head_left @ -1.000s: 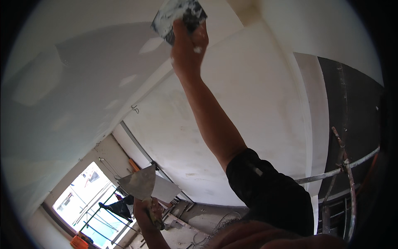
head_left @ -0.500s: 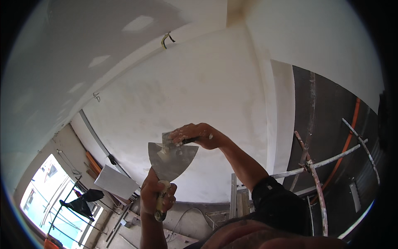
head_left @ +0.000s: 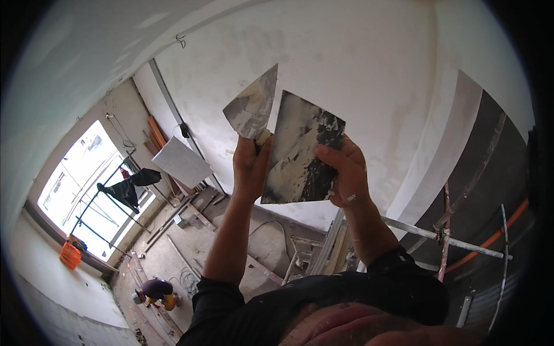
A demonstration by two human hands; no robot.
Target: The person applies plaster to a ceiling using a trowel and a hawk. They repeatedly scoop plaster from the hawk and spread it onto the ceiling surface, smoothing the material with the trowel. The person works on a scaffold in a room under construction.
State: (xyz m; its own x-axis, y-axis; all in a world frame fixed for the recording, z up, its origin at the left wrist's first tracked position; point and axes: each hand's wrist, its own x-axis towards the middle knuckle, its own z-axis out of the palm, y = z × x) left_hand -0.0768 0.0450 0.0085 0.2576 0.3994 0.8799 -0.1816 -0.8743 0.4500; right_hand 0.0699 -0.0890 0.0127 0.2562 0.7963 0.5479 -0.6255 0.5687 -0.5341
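My left hand grips a scraper, right hand a smeared plate; white wall blotchy, floor cluttered.

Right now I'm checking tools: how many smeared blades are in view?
2: the fan-shaped blade held by the left grip and the rectangular blade in the right grip. More may be hidden.
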